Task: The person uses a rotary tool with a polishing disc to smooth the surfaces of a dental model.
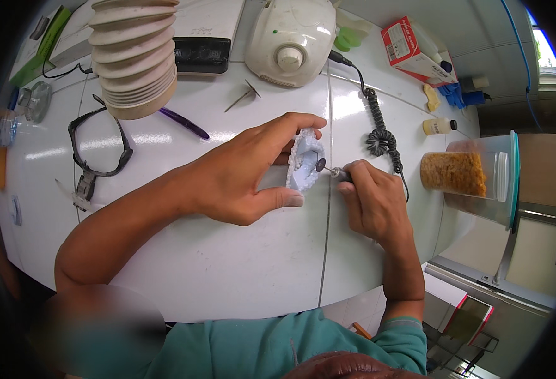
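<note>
My left hand [249, 167] holds a pale bluish-white dental cast [300, 165], fingers behind its far side and thumb along its near edge. Tooth shapes and a rough outer rim show on the cast. My right hand [378, 199] is wrapped round a rotary handpiece [344, 174], which points left. The small dark disc [321, 165] on its tip is at the cast's right side; I cannot tell whether they touch. Part of the cast is hidden behind my left fingers.
A ribbed hose [132, 60] hangs at the upper left, near glasses [128, 158] and a purple pen [186, 124]. Beyond my hands are a loose disc bur [247, 95] and a white control unit [290, 47] with a coiled cord [377, 117]. A tub of amber granules [453, 174] stands right.
</note>
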The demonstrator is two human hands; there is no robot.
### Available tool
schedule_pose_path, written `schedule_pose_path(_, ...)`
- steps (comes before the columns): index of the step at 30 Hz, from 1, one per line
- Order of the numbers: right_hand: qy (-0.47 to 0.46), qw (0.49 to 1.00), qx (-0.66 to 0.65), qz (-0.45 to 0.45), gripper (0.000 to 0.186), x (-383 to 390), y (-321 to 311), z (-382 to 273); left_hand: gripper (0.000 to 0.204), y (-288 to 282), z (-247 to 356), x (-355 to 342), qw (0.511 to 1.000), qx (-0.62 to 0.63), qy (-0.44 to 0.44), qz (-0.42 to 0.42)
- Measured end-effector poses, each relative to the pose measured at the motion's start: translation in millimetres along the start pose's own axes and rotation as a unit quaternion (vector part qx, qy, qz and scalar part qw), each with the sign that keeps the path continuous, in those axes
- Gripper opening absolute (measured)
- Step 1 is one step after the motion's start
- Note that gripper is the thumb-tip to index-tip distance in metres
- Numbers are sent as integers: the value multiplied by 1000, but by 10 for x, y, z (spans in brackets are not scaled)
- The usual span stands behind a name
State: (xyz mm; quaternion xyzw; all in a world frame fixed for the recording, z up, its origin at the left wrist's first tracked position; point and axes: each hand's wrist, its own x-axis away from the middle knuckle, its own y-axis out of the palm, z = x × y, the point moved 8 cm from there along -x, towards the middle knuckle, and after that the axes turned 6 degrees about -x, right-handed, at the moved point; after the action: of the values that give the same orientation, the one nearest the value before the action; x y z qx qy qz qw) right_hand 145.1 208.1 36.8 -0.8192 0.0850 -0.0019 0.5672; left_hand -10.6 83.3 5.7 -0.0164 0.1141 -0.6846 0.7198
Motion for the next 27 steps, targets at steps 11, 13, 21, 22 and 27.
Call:
schedule_pose_path(11,-5,1000,-3,-4,19,-8,-20,-16,97,0,-11,-5,999,-33,-20,-11)
schedule_pose_path(13,-1,1000,-5,-2,19,-14,-23,-17,98,-2,-20,-3,999,-35,-28,-13)
schedule_pose_path(21,1,1000,1,-12,20,-3,-15,-1,98,4,-32,1,998,-50,-28,-13)
schedule_pose_path(22,0,1000,2,-13,20,-2,-10,2,98,5,-36,4,998,-47,-26,-11)
schedule_pose_path(27,7,1000,6,-17,20,-12,-17,-8,98,-1,-29,6,998,-48,-24,-12)
